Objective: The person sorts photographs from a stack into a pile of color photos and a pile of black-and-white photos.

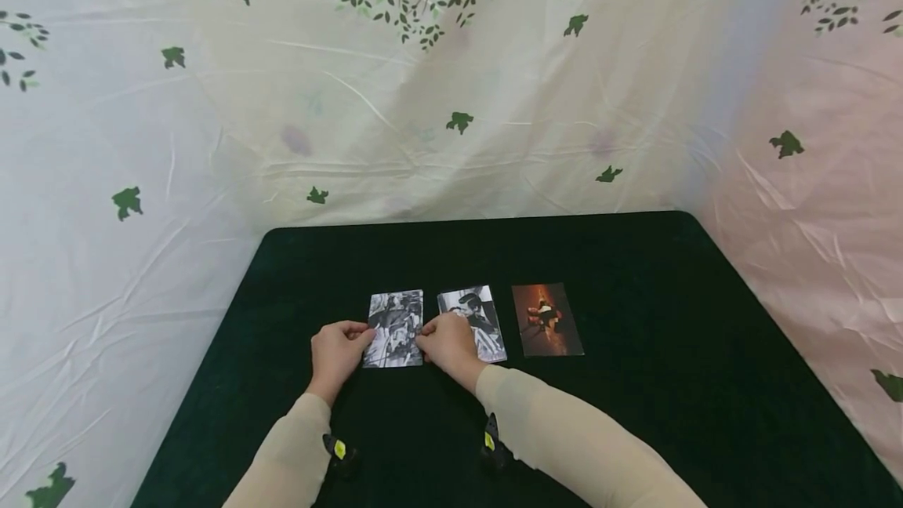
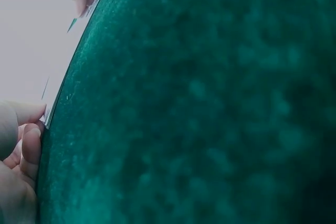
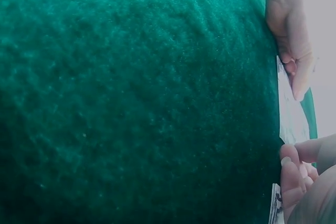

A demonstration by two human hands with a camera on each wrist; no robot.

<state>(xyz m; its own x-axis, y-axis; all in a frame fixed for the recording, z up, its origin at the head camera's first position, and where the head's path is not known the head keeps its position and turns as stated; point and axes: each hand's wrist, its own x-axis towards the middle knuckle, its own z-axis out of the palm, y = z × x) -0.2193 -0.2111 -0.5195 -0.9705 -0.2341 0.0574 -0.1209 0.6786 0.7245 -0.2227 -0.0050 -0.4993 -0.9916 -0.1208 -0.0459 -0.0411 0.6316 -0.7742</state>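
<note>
A black-and-white photo card [image 1: 397, 324] lies on the dark green cloth, left of two others. My left hand [image 1: 335, 354] pinches its left edge, thumb on top. At the opposite edge, my right hand [image 1: 451, 343] pinches the same card between thumb and fingers. The right hand partly covers a second black-and-white photo card [image 1: 487, 329], which shows a figure. Both hands appear in the left wrist view, where the photo card [image 2: 63, 72] is seen nearly edge-on and looks like more than one layer. The right wrist view also catches the photo card [image 3: 290, 103] between the hands.
To the right lies a brown-orange photo card [image 1: 548, 320], apart from the other two. The table [image 1: 635, 257] has a green velvety cover and rounded far corners. Behind and beside it hang pale curtains [image 1: 381, 124] printed with leaves. Dark wrist devices [image 1: 340, 449] sit at the sleeves.
</note>
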